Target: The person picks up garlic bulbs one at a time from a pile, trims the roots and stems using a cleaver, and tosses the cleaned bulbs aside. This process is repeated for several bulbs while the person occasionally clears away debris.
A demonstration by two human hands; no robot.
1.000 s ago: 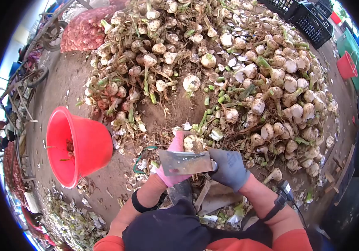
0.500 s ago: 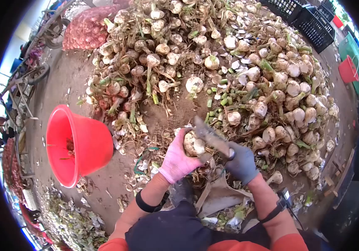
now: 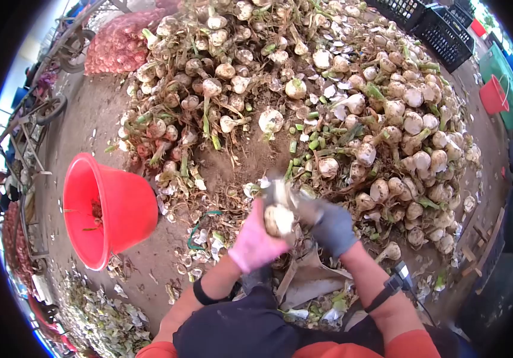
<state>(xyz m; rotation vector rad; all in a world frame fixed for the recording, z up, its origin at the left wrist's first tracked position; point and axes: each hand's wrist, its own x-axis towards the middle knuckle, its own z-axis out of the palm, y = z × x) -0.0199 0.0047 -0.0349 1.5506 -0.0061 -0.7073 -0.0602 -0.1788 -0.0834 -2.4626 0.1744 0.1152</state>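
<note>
My left hand (image 3: 253, 243), in a pink glove, is closed around a garlic bulb (image 3: 278, 222) in front of my lap. A pale, freshly bared patch shows on the bulb's upper right. My right hand (image 3: 334, 229), in a grey glove, grips a knife (image 3: 281, 192), smeared by motion. Its blade is right at the bulb's top; whether it touches cannot be made out. Beyond both hands lies a large heap of garlic bulbs (image 3: 413, 122) with stalks, and one pale bulb (image 3: 271, 121) sits apart on bare soil.
A red bucket (image 3: 130, 206) stands tipped towards the left, with some debris inside. Behind it lies a red mesh sack (image 3: 119, 45) of bulbs. Black crates (image 3: 444, 39) and a smaller red bucket (image 3: 494, 96) stand at the right. Peelings (image 3: 104, 313) cover the lower left ground.
My right hand has moved left with the knife, bringing the blade from beside the bulb onto its top side. The bulb now shows a whiter face. The view has shifted slightly.
</note>
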